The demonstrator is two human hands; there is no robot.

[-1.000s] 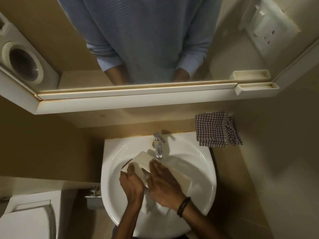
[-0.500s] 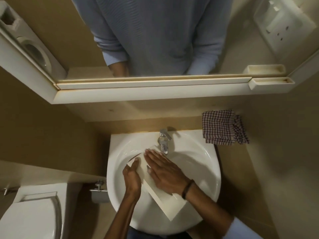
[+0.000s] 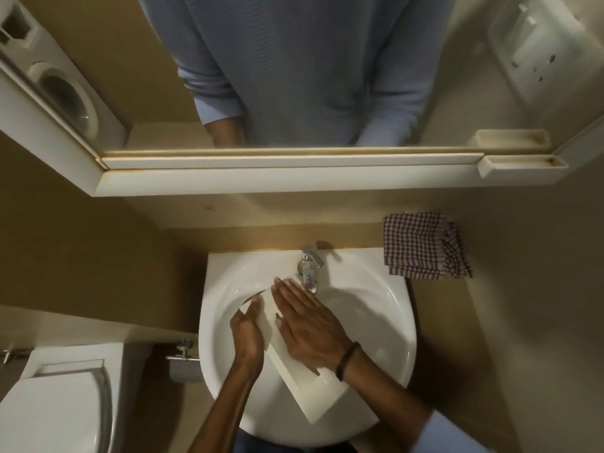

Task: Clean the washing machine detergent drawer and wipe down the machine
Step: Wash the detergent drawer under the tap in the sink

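Note:
The white detergent drawer (image 3: pixel 315 398) lies slantwise in the white sink (image 3: pixel 385 328), its far end under the chrome tap (image 3: pixel 309 268). My left hand (image 3: pixel 246 335) holds the drawer's left edge, thumb up along it. My right hand (image 3: pixel 307 322) lies flat on top of the drawer with straight fingers pointing toward the tap; a dark band is on its wrist. The middle of the drawer is hidden under my hands. The washing machine (image 3: pixel 62 89) appears only as a reflection at the mirror's left.
A checked cloth (image 3: pixel 425 245) lies folded on the counter right of the tap. A mirror with a white shelf (image 3: pixel 294 171) hangs above the sink. A toilet (image 3: pixel 55 403) stands at the lower left, with a chrome fitting (image 3: pixel 184 353) beside the sink.
The drawer has turned so its near end points to the lower right. My right hand has slid up along it toward the tap with flattened fingers. My left hand stays on the left edge.

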